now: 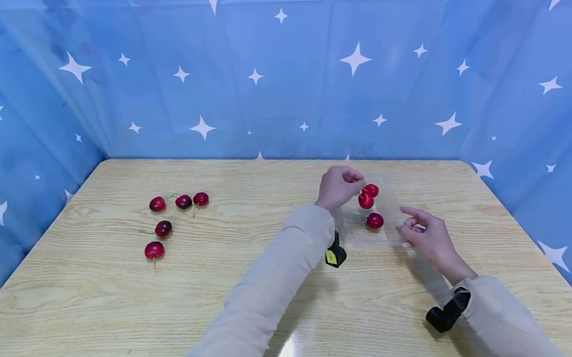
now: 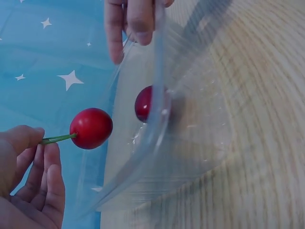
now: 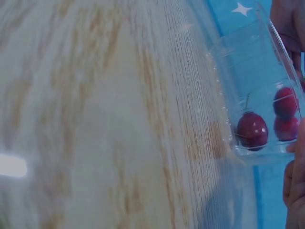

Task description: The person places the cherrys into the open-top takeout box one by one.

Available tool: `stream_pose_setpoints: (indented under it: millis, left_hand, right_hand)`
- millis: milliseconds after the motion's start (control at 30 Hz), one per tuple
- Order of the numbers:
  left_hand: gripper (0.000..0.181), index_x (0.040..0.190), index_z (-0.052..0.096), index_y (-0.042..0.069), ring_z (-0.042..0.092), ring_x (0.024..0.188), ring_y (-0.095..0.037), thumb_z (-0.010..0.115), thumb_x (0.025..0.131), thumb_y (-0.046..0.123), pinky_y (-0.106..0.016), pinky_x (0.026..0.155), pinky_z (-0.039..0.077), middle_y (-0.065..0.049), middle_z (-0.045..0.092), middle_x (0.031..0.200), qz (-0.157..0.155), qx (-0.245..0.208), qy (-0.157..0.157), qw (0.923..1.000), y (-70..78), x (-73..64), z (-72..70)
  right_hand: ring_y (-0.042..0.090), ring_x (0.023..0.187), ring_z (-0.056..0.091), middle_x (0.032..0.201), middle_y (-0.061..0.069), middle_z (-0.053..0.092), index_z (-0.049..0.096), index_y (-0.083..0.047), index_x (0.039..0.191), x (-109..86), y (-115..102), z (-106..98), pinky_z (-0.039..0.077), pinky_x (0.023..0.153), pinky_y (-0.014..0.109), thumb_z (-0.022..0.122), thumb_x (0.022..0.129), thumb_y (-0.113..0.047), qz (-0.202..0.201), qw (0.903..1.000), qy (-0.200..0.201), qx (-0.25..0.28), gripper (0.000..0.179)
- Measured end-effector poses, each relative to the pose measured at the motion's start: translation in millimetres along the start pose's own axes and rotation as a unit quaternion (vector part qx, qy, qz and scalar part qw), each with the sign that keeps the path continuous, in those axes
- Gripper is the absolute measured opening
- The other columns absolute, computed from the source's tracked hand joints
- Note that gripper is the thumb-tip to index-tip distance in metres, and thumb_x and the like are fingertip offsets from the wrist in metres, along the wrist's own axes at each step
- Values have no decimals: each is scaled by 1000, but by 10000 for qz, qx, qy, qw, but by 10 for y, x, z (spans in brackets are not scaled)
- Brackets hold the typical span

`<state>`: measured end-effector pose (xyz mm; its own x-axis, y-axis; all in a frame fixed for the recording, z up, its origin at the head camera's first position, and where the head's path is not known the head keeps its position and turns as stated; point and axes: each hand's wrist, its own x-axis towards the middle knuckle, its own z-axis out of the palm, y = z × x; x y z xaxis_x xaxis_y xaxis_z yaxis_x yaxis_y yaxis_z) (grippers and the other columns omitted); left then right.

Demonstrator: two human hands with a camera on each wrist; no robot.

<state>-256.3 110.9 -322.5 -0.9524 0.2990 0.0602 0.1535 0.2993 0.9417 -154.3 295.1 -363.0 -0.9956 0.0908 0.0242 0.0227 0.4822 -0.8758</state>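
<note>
My left hand (image 1: 340, 187) pinches the green stem (image 2: 58, 139) of a red cherry (image 2: 91, 128) between thumb and fingertips. That cherry hangs at the open side of a clear plastic box (image 1: 359, 241), close to its rim. Inside the box lies a darker cherry (image 3: 252, 131) with its stem pointing up. Two more red cherries (image 3: 285, 102) overlap each other near the left hand in the right wrist view. My right hand (image 1: 428, 236) holds the box at its right edge, its fingers (image 2: 140, 21) on the rim in the left wrist view.
Several dark red cherries (image 1: 154, 250) with stems lie loose on the left of the wooden table (image 1: 97, 311). A blue curtain (image 1: 277, 87) with white stars hangs behind the table and along its sides. Each wrist wears a black camera (image 1: 449, 310).
</note>
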Motion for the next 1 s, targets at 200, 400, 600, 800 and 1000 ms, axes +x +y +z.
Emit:
stream_pose_setpoints:
  millis: [200,400,600,800,1000]
  left_hand:
    - [4,83,65,10,63,71,-20,66,80,13,-21,58,44,3,58,71,-73,-177,4,9998,-42,-16,54]
    - [5,82,65,8,63,71,-22,66,80,12,-19,56,43,1,58,69,-38,-162,-47,9999,-64,-58,77]
    - [7,84,67,7,57,60,-11,66,79,12,-18,55,43,2,58,69,72,-26,-76,9999,-111,-64,92]
    - [10,86,66,4,62,65,-16,66,79,11,-17,56,44,0,59,70,61,-165,-123,9998,-111,-65,110]
    - [7,84,66,6,58,58,-9,66,79,11,-16,54,42,1,61,69,84,-8,-173,9998,-121,-57,133]
  right_hand:
    - [1,58,51,81,5,46,36,6,131,7,11,8,49,56,20,55,86,-7,-35,10000,9,44,51]
    - [1,58,51,80,3,45,36,7,131,2,14,12,49,55,20,55,86,-6,-69,9999,-7,108,51]
    - [0,57,50,79,2,46,36,7,130,-3,14,18,49,55,20,55,86,-6,-101,9999,14,124,50]
    - [1,58,51,79,1,46,36,7,130,-3,18,28,49,55,20,55,86,-5,-92,9998,14,160,50]
    - [1,59,52,78,0,46,37,8,129,4,7,28,49,54,19,55,85,-3,-137,9998,7,173,49]
